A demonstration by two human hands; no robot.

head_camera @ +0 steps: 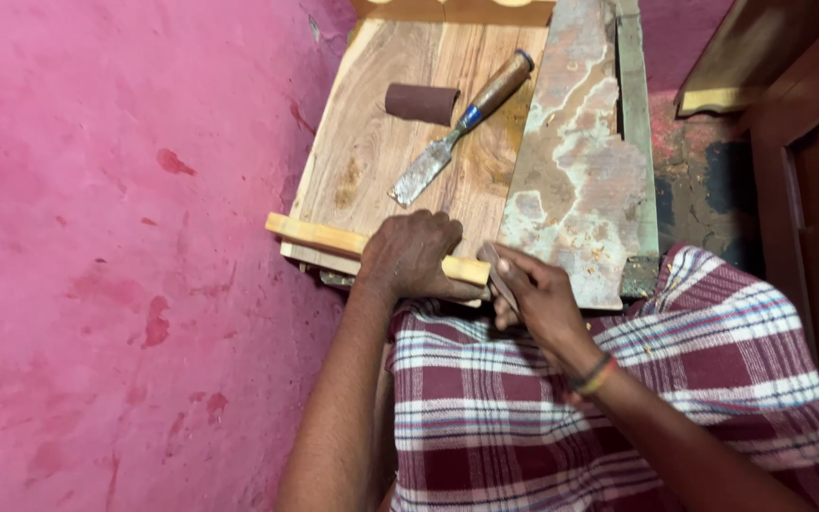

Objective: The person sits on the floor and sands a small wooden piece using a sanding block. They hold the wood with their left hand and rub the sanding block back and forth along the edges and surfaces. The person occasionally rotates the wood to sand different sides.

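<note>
Where the left hand (409, 254) closes down over a pale wooden strip (319, 237), its fingers are curled and clenched about the wood, pinning it across the near edge of the wooden board (372, 133); the strip's right end projects just past the knuckles, and its middle is hidden beneath the hand. The right hand (537, 299) grasps a small folded piece of sandpaper (497, 270) between thumb and fingers, set against that projecting end; how much of the sheet lies inside the grip cannot be made out. One wrist carries two thin bands (594, 374), on the right arm.

Outward on the board lie one chisel (457, 128), with brown wooden handle, blue collar and dull flat blade pointing toward the hands, and one roll of dark sandpaper (421, 102), just beside the handle; whether they touch cannot be told. One weathered, blotched plank (575, 161) lies alongside the board on the right; its far end is cut off by the frame, as is the board's. A checked maroon-and-white cloth (542, 417) covers the lap; the pink floor (116, 256) spreads to the left; a dark wooden piece (808, 190) at right is only partly visible.
</note>
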